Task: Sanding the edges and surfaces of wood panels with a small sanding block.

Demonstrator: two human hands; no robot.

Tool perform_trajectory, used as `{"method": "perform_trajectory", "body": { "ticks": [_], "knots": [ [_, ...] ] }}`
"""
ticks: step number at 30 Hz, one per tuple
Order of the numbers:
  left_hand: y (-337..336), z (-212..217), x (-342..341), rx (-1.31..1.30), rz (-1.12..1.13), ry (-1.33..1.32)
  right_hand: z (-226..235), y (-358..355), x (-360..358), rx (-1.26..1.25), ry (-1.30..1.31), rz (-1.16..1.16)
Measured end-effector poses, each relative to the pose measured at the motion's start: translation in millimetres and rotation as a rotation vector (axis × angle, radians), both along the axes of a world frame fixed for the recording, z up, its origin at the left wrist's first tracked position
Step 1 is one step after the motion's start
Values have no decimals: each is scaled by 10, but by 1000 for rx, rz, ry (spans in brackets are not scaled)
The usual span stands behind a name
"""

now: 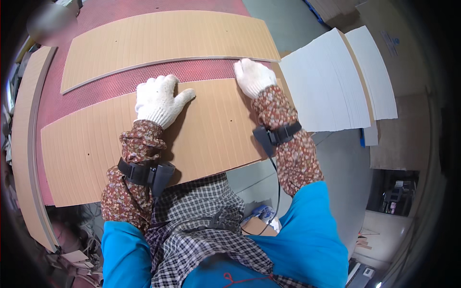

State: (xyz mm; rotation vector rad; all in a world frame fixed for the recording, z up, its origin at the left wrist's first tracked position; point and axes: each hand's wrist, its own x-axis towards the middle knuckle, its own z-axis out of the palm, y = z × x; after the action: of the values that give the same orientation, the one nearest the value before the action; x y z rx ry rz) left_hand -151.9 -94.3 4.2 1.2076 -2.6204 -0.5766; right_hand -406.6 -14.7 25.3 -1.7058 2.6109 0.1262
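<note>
Loosely spread, the left gloved hand [157, 101] rests on the near wood-grain panel [201, 139]; the right gloved hand [254, 78] curls at its far edge (whether gripping, I cannot tell). Beyond, on pink mesh [204, 71], lies a matching panel [168, 36].

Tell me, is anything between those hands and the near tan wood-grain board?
Only white knitted gloves; nothing else visible. The left hand rests on the near board, the right hand at its far edge.

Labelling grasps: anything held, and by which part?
Left hand rests on near panel at far edge; right hand curls near its far-right corner. Whether either grips can't be told.
</note>
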Motion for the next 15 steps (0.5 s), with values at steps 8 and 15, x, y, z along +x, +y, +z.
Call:
{"method": "perform_trajectory", "body": {
  "ticks": [8, 15],
  "knots": [
    [7, -8, -43, 8, -7, -3, -83, 1303, 457, -108, 151, 135],
    [-30, -117, 67, -110, 12, 75, 23, 2328, 1116, -91, 44, 36]
  ]
}}
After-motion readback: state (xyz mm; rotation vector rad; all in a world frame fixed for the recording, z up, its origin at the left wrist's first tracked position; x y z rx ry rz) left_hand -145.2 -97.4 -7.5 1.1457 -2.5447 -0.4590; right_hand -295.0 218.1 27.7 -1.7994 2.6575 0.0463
